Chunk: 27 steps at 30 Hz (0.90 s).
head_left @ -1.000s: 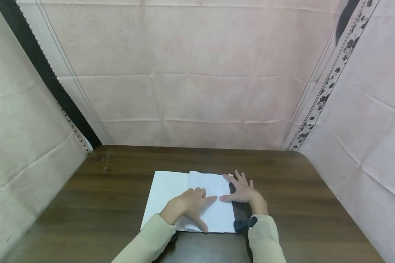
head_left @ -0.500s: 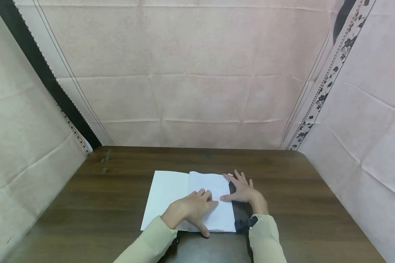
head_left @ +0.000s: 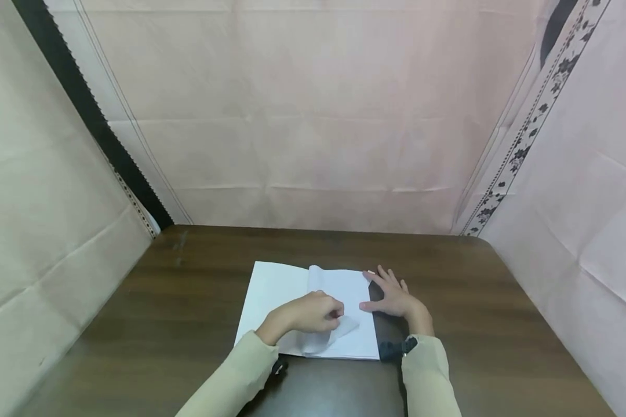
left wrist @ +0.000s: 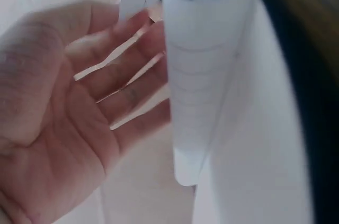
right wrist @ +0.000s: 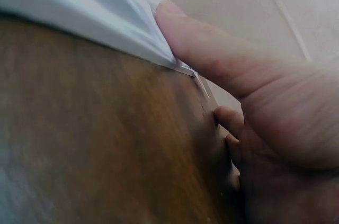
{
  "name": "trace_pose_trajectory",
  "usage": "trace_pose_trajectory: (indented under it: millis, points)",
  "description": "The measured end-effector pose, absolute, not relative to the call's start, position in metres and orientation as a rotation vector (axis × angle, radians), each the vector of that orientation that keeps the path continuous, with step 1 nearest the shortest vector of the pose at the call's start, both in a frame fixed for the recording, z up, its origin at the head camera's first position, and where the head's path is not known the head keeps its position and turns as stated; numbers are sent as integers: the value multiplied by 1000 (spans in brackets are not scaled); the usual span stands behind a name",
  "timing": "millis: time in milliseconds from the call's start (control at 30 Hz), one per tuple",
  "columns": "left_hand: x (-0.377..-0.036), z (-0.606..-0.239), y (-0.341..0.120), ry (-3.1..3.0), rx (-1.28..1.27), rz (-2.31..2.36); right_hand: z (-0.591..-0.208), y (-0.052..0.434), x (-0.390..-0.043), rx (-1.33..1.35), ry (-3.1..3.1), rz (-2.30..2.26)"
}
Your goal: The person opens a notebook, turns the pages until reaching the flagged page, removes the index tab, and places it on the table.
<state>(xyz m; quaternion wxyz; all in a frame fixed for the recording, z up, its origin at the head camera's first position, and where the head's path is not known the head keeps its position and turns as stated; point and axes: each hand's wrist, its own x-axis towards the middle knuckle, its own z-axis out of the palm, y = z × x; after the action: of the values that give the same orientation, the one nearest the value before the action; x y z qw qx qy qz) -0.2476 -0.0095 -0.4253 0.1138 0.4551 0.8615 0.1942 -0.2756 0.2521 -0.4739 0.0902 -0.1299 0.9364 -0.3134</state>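
Observation:
An open notebook (head_left: pixel 276 284) with white pages lies near the front of the table. Over its middle, my left hand (head_left: pixel 308 313) pinches a page between thumb and index finger. That lined page (left wrist: pixel 193 75) is lifted and curls beside my fingers in the left wrist view. At the notebook's right edge my right hand (head_left: pixel 396 298) lies with fingers spread. Its thumb (right wrist: pixel 198 38) rests on the pages there, the other fingers beyond the edge. The left hand hides part of the page in the head view.
The brown wooden table (head_left: pixel 501 324) extends to both sides of the notebook. Pale cloth hangings (head_left: pixel 313 145) enclose its back and sides. A dark wristband (head_left: pixel 409 344) sits at the right cuff.
My left hand has gone from spread fingers on the page to a thumb-and-finger pinch, and the page has curled up. The right hand stays at the edge. The head view has shifted slightly.

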Motion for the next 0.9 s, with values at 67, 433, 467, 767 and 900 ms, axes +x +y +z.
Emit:
trace_pose_trajectory:
  millis: [67,433,467,767,900]
  points:
    - [-249,-432,-15,2539,1297,695,-477,252,-275,-370,2769,-929]
    - [-245,-441,-50,2443,853,1509,-476,253,-273,-412,2775,-984]
    - [-243,-441,-51,2430,802,1554,-476,254,-274,-421,2775,-995]
    - [-218,-441,-79,2884,502,1475,-475,254,-274,-408,2743,-985]
    - [-210,-439,-97,3113,500,1166,-472,252,-274,-397,2760,-981]
